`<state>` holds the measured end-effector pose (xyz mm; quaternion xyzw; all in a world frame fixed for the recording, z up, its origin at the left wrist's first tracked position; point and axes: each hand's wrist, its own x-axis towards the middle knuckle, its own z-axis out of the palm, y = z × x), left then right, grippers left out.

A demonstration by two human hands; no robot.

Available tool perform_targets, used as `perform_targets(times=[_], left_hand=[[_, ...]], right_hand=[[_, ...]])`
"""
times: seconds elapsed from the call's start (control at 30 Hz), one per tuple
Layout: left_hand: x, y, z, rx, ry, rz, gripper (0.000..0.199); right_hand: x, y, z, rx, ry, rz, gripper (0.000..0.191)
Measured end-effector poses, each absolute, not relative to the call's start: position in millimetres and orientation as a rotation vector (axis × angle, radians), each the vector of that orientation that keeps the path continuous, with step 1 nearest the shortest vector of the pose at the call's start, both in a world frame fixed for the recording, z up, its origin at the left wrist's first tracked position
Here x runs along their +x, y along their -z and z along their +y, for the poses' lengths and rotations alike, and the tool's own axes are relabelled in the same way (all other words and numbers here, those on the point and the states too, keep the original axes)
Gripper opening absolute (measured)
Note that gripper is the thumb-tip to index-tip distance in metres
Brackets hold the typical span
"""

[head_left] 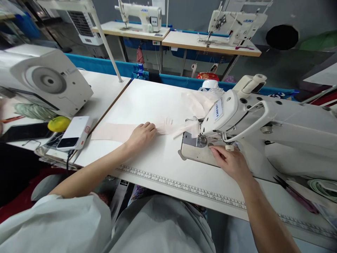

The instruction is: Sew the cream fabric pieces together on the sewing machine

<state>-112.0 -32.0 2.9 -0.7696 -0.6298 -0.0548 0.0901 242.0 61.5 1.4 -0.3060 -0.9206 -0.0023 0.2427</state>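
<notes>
A long strip of pale pink fabric [113,132] lies across the white table and runs to the needle area of a white sewing machine [229,109]. My left hand [142,136] is palm down on the strip, its fingers bent and closed on the cloth where it wrinkles. Beside the presser foot [202,139], my right hand [231,160] has thumb and forefinger pinched together at a small dark spot; what they hold is too small to make out. More pale fabric [197,103] lies bunched behind the machine's needle end.
A ruler strip [181,186] follows the table's front edge. Dark scissors-like snips [296,195] and a coil of green cord [323,189] lie at right. A white power bank [75,133], a yellow fruit [59,124] and another machine [44,75] are at left.
</notes>
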Motion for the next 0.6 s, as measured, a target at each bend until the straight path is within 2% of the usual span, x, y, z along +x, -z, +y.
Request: perform_targets(times=[0.2,0.4,0.5,0.6], left_hand=[[-127.0,-16.0,-42.2,-2.265,0.128,-1.902,0.025],[-124.9,-22.9,-29.5,-2.307,0.394,-1.971,0.023],[-119.8,-19.1,-17.6,-2.298,0.403,-2.074,0.018],[-116.5,-14.7,-11.9,-2.273,0.414,-2.112,0.023]], right_hand=[[240.7,-4.0,60.9,-0.852,-0.084,-2.526,0.033],[238.8,-8.1,58.7,-0.889,-0.135,-2.542,0.035],[238.6,-9.9,58.1,-0.889,-0.16,-2.548,0.036],[238.9,-10.7,57.6,-0.896,-0.166,-2.548,0.037]])
